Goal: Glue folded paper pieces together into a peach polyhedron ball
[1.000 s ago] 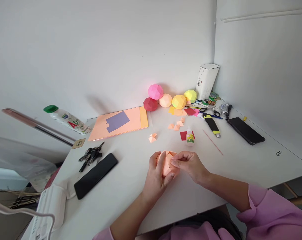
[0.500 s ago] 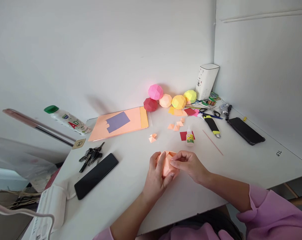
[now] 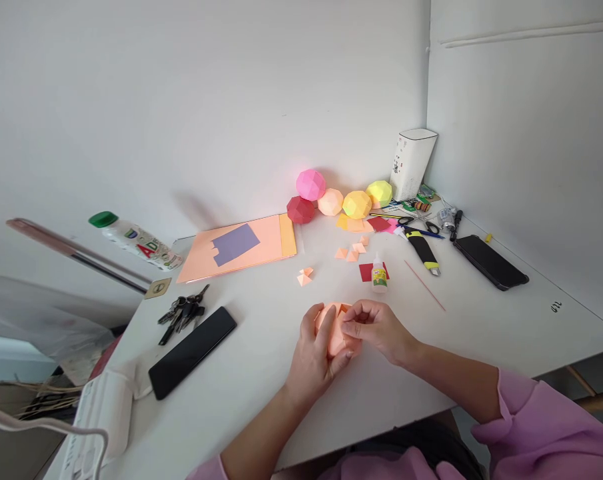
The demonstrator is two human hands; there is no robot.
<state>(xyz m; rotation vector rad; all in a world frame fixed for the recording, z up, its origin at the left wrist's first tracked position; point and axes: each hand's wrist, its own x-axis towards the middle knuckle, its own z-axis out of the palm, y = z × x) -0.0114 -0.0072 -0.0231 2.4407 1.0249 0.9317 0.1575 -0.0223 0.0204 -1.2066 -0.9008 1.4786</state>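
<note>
A peach faceted paper ball (image 3: 337,340) with an opening near its top is held just above the front of the table. My left hand (image 3: 308,357) wraps round its left side, fingers over the top and thumb along the lower front. On the right side, my right hand (image 3: 381,330) pinches the ball's edge by the opening between thumb and forefinger. Beyond the hands lie a folded peach paper piece (image 3: 304,277) and several more small peach pieces (image 3: 352,255). A small glue bottle (image 3: 380,279) stands upright on a red paper scrap (image 3: 366,272).
Finished paper balls (image 3: 357,205) line the back wall. A utility knife (image 3: 422,250), scissors (image 3: 406,221), a thin stick (image 3: 424,285) and a black phone (image 3: 491,261) lie right. Paper sheets (image 3: 194,260), keys (image 3: 181,312), another dark phone (image 3: 192,353) and a bottle (image 3: 136,243) are left.
The ball has turned slightly in my hands, and its opening shows a little differently. My left fingers and thumb have shifted slightly right; my right hand keeps its pinch.
</note>
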